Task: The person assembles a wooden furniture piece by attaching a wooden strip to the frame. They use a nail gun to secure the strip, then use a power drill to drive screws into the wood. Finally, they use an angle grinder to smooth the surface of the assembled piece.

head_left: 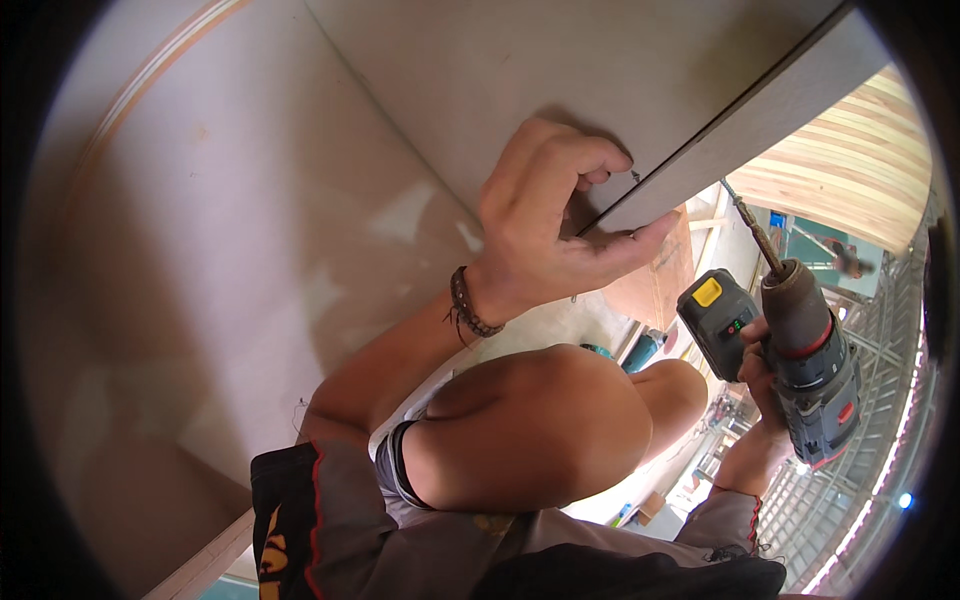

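Grips dark grey-and-black cordless drill (822,405) in right hand (762,385), with fingers closed around the handle, at right side of view; holds chuck (795,300) toward top, battery pack (715,325) with yellow button toward middle. Points long drill bit (758,232) up and left, with tip right by outer edge of narrow pale board (765,112); cannot tell if touching. Reaches left hand (535,215) across same board, at dark seam with large pale panel (430,60). Sets thumb along outer side, bends index finger over panel side, with fingertip just beside small dark screw (635,177). Curls remaining fingers, partly hidden; cannot tell if squeezing board or only straddling, nor if touching screw. Wears dark bracelet (468,303) on left wrist, dark shirt (640,562) with red piping on sleeves. Bends bare knee (600,410) below left hand. Shows brown board (655,280) beyond left thumb, teal power tool (643,350) near knee, striped wooden panel (850,150) at upper right, metal roof framing (885,400) at far right
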`<state>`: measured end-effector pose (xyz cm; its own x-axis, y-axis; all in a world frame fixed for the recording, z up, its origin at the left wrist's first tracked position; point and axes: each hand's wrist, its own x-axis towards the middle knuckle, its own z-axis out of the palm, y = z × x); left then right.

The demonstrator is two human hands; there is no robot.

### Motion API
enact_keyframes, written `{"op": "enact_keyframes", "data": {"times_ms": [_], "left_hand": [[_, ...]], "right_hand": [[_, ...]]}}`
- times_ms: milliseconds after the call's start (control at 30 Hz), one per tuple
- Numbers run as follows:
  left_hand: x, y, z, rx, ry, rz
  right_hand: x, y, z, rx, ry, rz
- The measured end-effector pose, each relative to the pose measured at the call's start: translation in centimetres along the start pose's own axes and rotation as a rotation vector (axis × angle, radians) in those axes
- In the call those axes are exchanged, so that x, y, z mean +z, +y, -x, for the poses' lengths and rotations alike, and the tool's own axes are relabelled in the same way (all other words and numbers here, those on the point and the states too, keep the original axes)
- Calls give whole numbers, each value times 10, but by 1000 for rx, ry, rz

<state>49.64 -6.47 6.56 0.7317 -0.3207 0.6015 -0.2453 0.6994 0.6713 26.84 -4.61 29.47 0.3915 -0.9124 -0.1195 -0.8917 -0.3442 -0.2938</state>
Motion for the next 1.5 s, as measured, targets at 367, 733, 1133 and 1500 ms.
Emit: {"op": "enact_keyframes", "data": {"times_ms": [367, 733, 1133, 1500], "left_hand": [[4, 4, 2, -111, 66, -4], [3, 9, 1, -144, 31, 2], [4, 10, 3, -143, 67, -9], [2, 8, 1, -127, 61, -17]], "right_hand": [[3, -20, -8, -186, 32, 108], [16, -15, -1, -230, 187, 55], [8, -14, 2, -167, 115, -7], [-5, -4, 3, -159, 27, 58]]}}
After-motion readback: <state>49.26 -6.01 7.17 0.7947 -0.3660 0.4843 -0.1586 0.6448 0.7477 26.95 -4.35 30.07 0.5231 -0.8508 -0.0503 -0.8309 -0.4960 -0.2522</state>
